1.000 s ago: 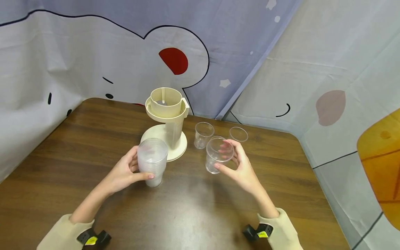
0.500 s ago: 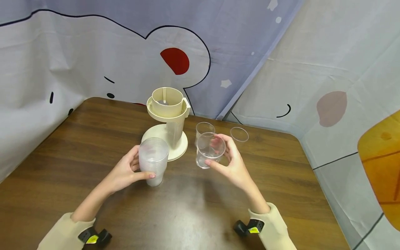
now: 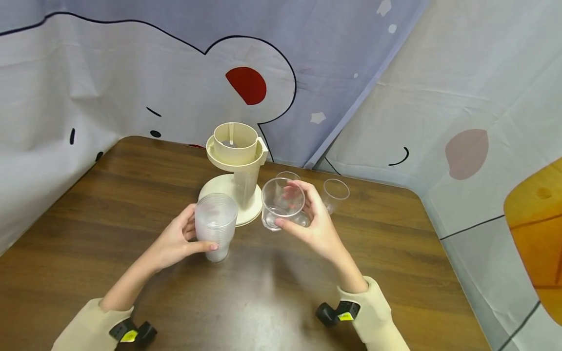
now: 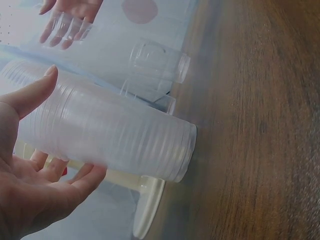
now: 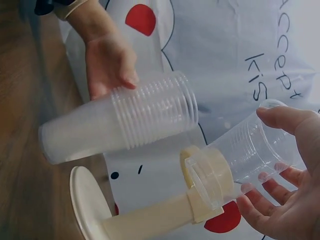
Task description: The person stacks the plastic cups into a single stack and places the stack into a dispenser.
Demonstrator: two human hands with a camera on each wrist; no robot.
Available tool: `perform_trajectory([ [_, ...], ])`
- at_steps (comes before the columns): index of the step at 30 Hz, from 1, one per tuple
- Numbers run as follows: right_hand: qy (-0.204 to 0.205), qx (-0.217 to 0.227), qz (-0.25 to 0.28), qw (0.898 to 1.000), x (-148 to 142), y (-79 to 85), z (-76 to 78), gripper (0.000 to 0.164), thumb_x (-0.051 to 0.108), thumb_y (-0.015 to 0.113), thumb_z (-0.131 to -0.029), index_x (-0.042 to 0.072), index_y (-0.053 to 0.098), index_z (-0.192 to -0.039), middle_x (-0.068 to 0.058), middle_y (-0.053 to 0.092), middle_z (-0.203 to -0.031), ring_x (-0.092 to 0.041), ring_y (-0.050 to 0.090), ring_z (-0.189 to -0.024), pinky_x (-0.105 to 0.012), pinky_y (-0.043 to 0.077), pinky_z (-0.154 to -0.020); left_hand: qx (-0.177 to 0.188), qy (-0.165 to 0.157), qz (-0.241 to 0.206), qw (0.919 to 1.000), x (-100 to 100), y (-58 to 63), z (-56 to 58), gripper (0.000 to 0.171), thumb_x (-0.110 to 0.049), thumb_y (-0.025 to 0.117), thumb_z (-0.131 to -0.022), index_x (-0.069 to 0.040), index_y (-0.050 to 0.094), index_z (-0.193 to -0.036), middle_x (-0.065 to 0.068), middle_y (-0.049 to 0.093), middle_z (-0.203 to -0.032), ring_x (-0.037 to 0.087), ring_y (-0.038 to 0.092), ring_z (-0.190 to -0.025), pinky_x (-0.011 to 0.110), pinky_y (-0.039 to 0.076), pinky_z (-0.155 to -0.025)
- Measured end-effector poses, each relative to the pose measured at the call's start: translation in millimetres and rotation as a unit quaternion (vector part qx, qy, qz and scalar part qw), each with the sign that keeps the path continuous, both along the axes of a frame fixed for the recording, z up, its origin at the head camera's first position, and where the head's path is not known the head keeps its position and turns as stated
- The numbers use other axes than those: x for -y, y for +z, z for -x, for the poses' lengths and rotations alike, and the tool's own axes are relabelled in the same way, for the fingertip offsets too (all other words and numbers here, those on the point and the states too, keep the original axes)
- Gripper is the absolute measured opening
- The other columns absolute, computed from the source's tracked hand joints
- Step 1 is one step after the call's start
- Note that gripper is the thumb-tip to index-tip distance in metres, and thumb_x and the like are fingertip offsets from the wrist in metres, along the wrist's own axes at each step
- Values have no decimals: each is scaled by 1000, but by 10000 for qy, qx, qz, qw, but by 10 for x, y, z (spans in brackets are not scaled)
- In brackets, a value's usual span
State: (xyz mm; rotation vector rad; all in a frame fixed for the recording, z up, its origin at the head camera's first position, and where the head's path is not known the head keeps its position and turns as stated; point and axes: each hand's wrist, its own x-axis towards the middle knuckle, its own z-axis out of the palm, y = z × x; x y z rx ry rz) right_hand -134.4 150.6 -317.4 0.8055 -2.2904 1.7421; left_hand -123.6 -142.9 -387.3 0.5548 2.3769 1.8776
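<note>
My left hand (image 3: 175,241) grips a stack of clear plastic cups (image 3: 214,225) that stands on the brown table (image 3: 110,204), in front of a cream dispenser stand (image 3: 235,168). In the left wrist view the thumb and fingers curl round the stack (image 4: 107,130). My right hand (image 3: 313,222) holds a single clear cup (image 3: 282,209) lifted above the table, just right of the stand's base. The right wrist view shows that cup (image 5: 245,152) pinched between thumb and fingers, with the stack (image 5: 125,120) beyond it.
Two more clear cups stand behind the right hand: one (image 3: 287,176) mostly hidden by the held cup, another (image 3: 334,193) further right. Printed fabric (image 3: 131,73) hangs behind the table. The table's right edge (image 3: 443,263) runs along pale fabric.
My right hand has carried the single cup leftward and slightly up, from near the standing cups toward the dispenser stand. The left hand and stack have stayed still.
</note>
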Motion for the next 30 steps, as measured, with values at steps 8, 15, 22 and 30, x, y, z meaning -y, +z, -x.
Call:
perform_trajectory([
  [8, 106, -136, 222, 9996, 127, 116, 21, 71, -10, 75, -73, 2, 42, -135, -20, 53, -126, -17, 54, -116, -26, 45, -101, 11, 7, -13, 10000, 7, 1, -4, 73, -6, 80, -76, -1, 37, -134, 18, 52, -126, -1, 59, -104, 18, 51, -88],
  [15, 188, -320, 431, 9984, 251, 187, 60, 70, -11, 73, -74, 1, 44, -135, -17, 53, -126, -19, 55, -114, -30, 46, -100, -8, -7, -26, 10000, 3, 0, -1, 72, -6, 80, -76, -1, 37, -133, 19, 53, -126, -2, 59, -104, 17, 50, -88],
  [22, 359, -343, 725, 9961, 357, 233, 113, 69, -13, 70, -75, -2, 41, -137, -25, 49, -126, -26, 55, -114, -46, 49, -97, -16, -26, -34, 10000, -1, -3, -1, 72, -6, 80, -76, -1, 37, -133, 19, 53, -125, -1, 59, -104, 17, 50, -88],
  [30, 603, -317, 978, 9929, 500, 284, 144, 68, -9, 69, -77, -3, 39, -137, -21, 50, -123, -30, 55, -111, -37, 50, -95, -16, 3, 32, 10000, 7, -4, -6, 72, -8, 81, -76, -2, 37, -134, 17, 54, -126, 1, 59, -106, 21, 51, -90],
])
